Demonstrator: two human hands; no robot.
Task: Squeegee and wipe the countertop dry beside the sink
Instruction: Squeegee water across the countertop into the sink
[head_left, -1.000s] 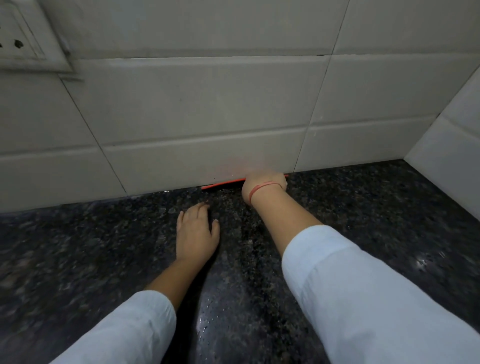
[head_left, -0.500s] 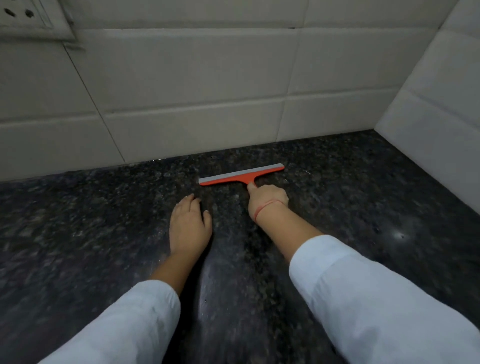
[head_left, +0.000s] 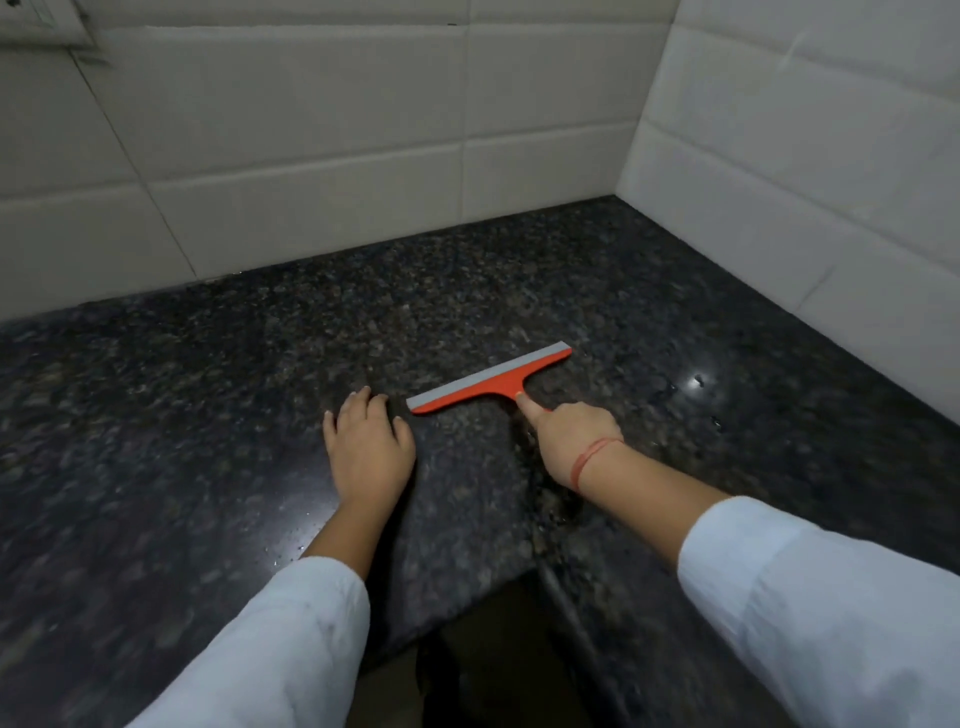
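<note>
An orange squeegee (head_left: 488, 379) with a grey rubber blade lies blade-down on the dark speckled granite countertop (head_left: 208, 415). My right hand (head_left: 571, 436) is closed around its short handle, index finger stretched along the stem; the handle itself is hidden under the hand. My left hand (head_left: 366, 447) rests flat on the counter just left of the blade, fingers apart, holding nothing. A few water droplets (head_left: 698, 382) glint on the stone to the right of the squeegee.
Pale tiled walls (head_left: 311, 156) meet in a corner at the back right, with the right wall (head_left: 805, 156) close to the squeegee. A socket plate (head_left: 41, 26) sits at the top left. The counter's front edge (head_left: 467, 582) notches in near my body.
The squeegee has been pulled from the base of the back wall toward me across the counter. My left hand stayed flat beside it, and my view has drawn back.
</note>
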